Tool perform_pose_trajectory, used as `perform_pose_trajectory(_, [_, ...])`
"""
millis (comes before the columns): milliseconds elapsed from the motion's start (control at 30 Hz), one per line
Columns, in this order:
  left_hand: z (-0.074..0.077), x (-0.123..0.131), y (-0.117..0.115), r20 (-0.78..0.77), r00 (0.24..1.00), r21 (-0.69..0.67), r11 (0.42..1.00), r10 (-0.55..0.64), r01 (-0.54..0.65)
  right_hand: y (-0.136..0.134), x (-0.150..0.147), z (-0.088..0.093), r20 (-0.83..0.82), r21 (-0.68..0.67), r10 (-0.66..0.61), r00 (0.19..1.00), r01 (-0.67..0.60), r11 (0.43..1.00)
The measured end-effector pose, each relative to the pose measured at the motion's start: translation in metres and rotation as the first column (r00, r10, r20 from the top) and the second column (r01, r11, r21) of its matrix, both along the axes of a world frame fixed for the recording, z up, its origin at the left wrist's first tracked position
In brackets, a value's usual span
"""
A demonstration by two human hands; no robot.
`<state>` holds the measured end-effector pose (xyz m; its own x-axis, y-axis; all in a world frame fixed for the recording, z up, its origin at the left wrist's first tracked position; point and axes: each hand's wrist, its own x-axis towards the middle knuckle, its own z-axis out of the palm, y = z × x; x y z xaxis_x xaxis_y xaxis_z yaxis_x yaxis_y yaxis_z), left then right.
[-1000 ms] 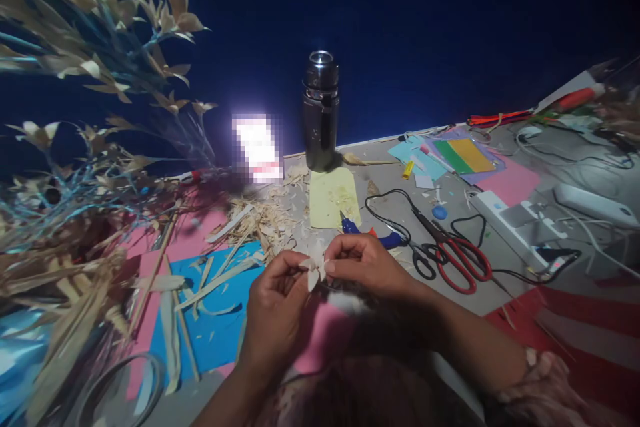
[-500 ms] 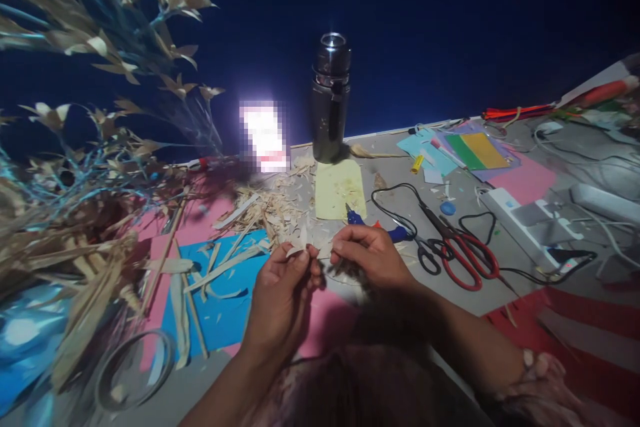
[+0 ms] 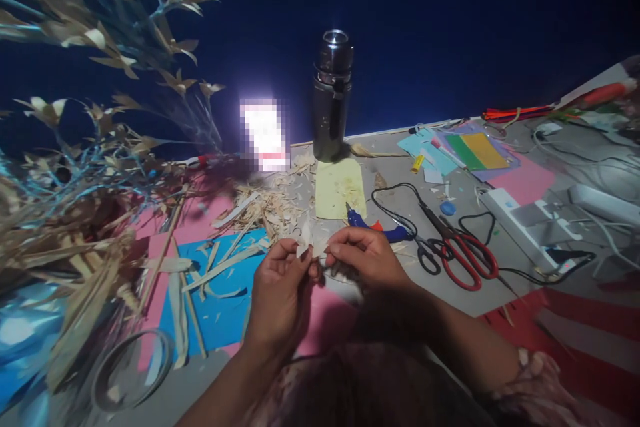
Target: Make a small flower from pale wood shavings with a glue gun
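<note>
shavings (image 3: pixel 280 210) lie heaped on the table (image 3: pixel 400 172) beyond the left hand (image 3: pixel 277 290), beside a blue sheet (image 3: pixel 230 323) strewn with strips. just past the right hand (image 3: pixel 370 260), a blue glue gun (image 3: pixel 399 234) points its tip over a yellow card (image 3: pixel 330 181), with a dark flask (image 3: pixel 329 117) upright behind. red-handled scissors (image 3: pixel 470 240) and a black cord (image 3: pixel 415 191) crowd the right side, near a white power strip (image 3: pixel 515 220).

a pale petal-like piece (image 3: pixel 304 243) is between the two hands, each pinching one side of it with thumb and fingers; the fingertips cover much of its outline. the right hand hides part of the glue gun. a glowing patch (image 3: pixel 265 133) is blurred into blocks, and the dried flowers (image 3: pixel 175 47) are cut off at the left.

the piece looks thin and papery, the shavings curled, the flask smooth and shiny, the grey ring (image 3: pixel 103 373) round.
</note>
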<state>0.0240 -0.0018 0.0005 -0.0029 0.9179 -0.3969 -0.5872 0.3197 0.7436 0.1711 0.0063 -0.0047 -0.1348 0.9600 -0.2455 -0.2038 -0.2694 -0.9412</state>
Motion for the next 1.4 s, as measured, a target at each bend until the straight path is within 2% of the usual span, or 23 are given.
perform_pose_trajectory(200, [0.004,-0.003,0.001,-0.032,0.999,0.020,1.000,-0.004,0.004,0.003,0.006,0.006,0.033,-0.029,0.016,0.999,-0.015,0.999])
perform_pose_trajectory(400, [0.008,-0.005,-0.001,-0.255,0.967,0.061,0.998,0.002,0.014,0.003,0.003,-0.002,0.001,-0.008,0.062,0.998,-0.062,0.998])
perform_pose_trajectory(567, [0.010,-0.009,-0.004,-0.351,0.936,0.064,0.998,0.006,0.018,0.003,0.003,0.005,0.028,-0.005,0.073,0.997,-0.073,0.997])
perform_pose_trajectory(667, [0.008,-0.009,-0.004,-0.287,0.958,0.051,0.998,-0.024,0.041,0.003,0.001,0.008,0.048,-0.026,0.062,0.997,-0.060,0.998])
perform_pose_trajectory(800, [0.007,-0.008,-0.003,-0.079,0.996,0.007,0.999,-0.043,0.043,0.002,0.000,0.005,0.050,-0.030,0.037,0.998,-0.035,0.999])
perform_pose_trajectory(867, [0.008,-0.008,-0.002,-0.022,0.999,-0.010,0.999,-0.035,0.035,0.001,0.000,0.004,0.056,-0.018,0.030,0.998,-0.029,0.999])
perform_pose_trajectory(1067, [0.014,-0.010,-0.004,0.019,0.999,-0.056,0.997,0.048,-0.046,-0.001,-0.001,0.006,0.052,-0.028,0.005,0.999,-0.003,1.000])
perform_pose_trajectory(1233, [0.015,-0.008,-0.006,0.014,0.999,-0.068,0.997,0.046,-0.045,-0.002,-0.003,0.003,0.031,0.005,-0.014,0.999,0.014,1.000])
perform_pose_trajectory(1400, [0.014,-0.006,-0.007,0.024,0.999,-0.072,0.996,0.045,-0.044,-0.002,-0.006,0.004,0.086,0.050,-0.050,0.995,0.046,0.998])
